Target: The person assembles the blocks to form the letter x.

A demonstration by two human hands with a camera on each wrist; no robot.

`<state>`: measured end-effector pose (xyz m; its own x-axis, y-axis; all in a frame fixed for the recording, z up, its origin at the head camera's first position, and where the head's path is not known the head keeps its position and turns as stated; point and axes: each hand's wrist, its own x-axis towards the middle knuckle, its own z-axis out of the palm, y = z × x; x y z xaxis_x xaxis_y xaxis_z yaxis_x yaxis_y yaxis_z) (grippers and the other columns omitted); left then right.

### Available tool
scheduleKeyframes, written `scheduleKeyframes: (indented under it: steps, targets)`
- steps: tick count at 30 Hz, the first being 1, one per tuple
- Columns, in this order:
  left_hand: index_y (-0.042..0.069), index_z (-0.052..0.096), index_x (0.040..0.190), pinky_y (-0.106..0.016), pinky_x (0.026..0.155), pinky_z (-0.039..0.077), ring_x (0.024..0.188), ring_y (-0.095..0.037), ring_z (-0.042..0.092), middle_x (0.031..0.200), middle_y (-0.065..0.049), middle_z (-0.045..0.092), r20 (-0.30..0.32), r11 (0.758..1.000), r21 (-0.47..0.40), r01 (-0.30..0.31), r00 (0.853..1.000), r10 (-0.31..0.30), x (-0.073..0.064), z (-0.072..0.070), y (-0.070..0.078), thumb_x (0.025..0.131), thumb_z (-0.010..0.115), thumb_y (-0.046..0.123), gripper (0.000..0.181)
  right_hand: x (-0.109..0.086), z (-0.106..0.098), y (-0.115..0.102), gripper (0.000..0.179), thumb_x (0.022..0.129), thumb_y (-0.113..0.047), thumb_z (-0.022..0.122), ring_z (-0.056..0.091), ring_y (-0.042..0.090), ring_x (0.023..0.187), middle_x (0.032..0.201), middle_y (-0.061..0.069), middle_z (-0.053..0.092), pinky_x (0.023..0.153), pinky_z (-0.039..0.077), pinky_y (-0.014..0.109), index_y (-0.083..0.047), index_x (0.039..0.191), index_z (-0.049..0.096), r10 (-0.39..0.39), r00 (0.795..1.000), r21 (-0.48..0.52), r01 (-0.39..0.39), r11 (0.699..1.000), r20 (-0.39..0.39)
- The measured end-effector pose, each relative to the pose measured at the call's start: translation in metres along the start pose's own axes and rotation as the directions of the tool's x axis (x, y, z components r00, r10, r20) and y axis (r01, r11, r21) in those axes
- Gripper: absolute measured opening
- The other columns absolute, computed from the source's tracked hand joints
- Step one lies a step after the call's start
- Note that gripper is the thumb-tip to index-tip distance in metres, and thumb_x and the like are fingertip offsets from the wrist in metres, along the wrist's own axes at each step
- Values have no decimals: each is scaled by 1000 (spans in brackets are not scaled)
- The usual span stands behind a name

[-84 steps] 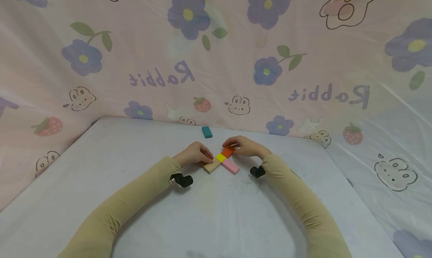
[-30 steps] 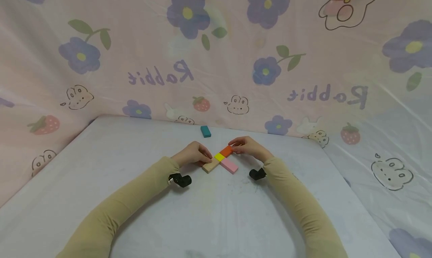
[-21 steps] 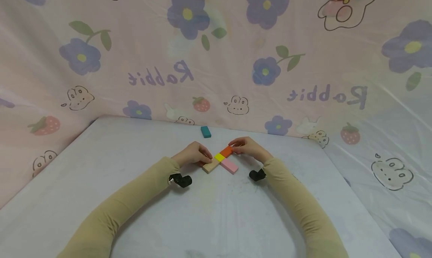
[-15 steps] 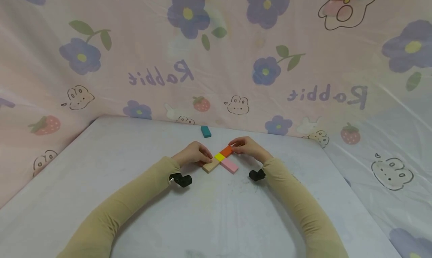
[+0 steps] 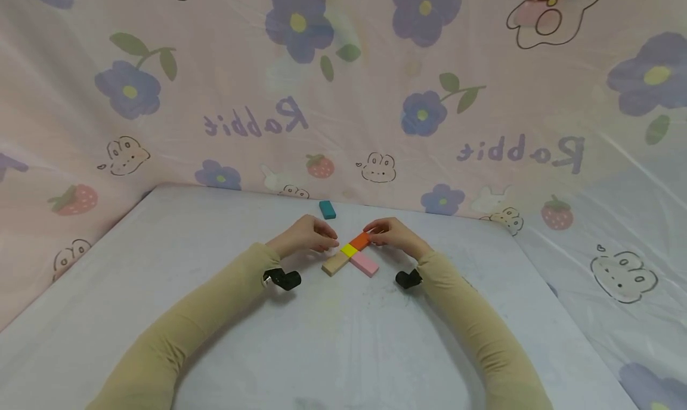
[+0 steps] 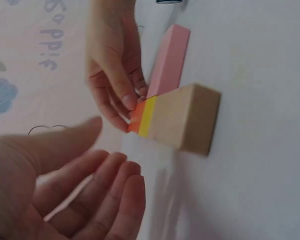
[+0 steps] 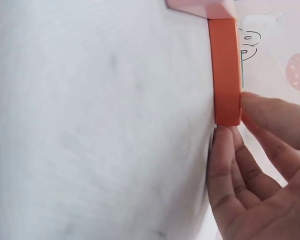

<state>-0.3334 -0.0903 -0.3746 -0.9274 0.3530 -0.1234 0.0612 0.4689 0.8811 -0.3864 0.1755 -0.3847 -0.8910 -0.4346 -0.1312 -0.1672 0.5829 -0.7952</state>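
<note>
In the head view, an orange block (image 5: 359, 241), a small yellow block (image 5: 349, 250) and a plain wooden block (image 5: 334, 264) lie in one slanting row on the table. A pink block (image 5: 364, 264) branches off from the yellow one toward the right front. My left hand (image 5: 306, 236) hovers just behind the wooden block, with a gap between its relaxed fingers and the blocks in the left wrist view. The fingertips of my right hand (image 5: 394, 234) pinch the outer end of the orange block, one against its end face and another along its side in the right wrist view.
A teal block (image 5: 327, 210) lies alone near the table's back edge. The white tabletop (image 5: 333, 350) meets a printed curtain (image 5: 343, 88) at the back and sides. Black wrist cameras (image 5: 284, 279) stick out below both sleeves.
My left hand has let go of the wooden block and risen slightly back and away from it. The right hand stays at the orange block, and the blocks keep their places.
</note>
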Motion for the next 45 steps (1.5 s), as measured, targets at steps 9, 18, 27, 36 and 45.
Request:
scheduleKeyframes:
  steps: [9, 18, 27, 36, 45]
  targets:
    - [5, 63, 121, -35, 89, 49, 104, -23, 61, 116, -12, 64, -40, 980, 62, -189, 981, 192, 7, -20, 6, 82, 78, 21, 45, -1, -2, 1, 30, 90, -12, 66, 60, 23, 88, 111, 15, 63, 79, 51, 31, -2, 119, 64, -23, 1000, 11, 23, 1000, 14]
    - [-4, 54, 127, -42, 102, 39, 122, -39, 48, 130, -22, 52, -19, 942, 21, -336, 942, 336, 26, -31, -13, 78, 78, 4, 55, 0, -1, 1, 28, 91, -13, 66, 59, 20, 87, 110, 11, 63, 79, 51, 28, -6, 118, 65, 7, 1000, -7, -7, 1000, 0]
    - [-1, 46, 137, -43, 108, 30, 130, -31, 40, 140, -18, 47, -38, 946, 44, -322, 945, 324, 40, -43, -28, 78, 79, 6, 67, -3, 0, -3, 28, 91, -15, 66, 59, 22, 91, 113, 11, 62, 82, 51, 30, -8, 118, 65, 29, 1000, -10, -29, 1000, -4]
    - [3, 44, 140, -42, 109, 29, 134, -29, 36, 143, -12, 44, -96, 963, -21, -269, 959, 266, 52, -44, -31, 75, 82, 11, 75, -2, 0, -1, 28, 91, -14, 66, 59, 22, 91, 112, 11, 62, 82, 50, 30, -8, 118, 65, 32, 999, -3, -32, 999, -2]
    - [0, 44, 139, -41, 108, 31, 133, -34, 37, 142, -14, 45, -172, 969, 0, -245, 955, 242, 67, -38, -40, 74, 83, 8, 77, 0, 1, 1, 28, 91, -15, 66, 60, 22, 91, 112, 11, 62, 83, 50, 31, -7, 118, 65, 34, 999, 1, -34, 999, 1]
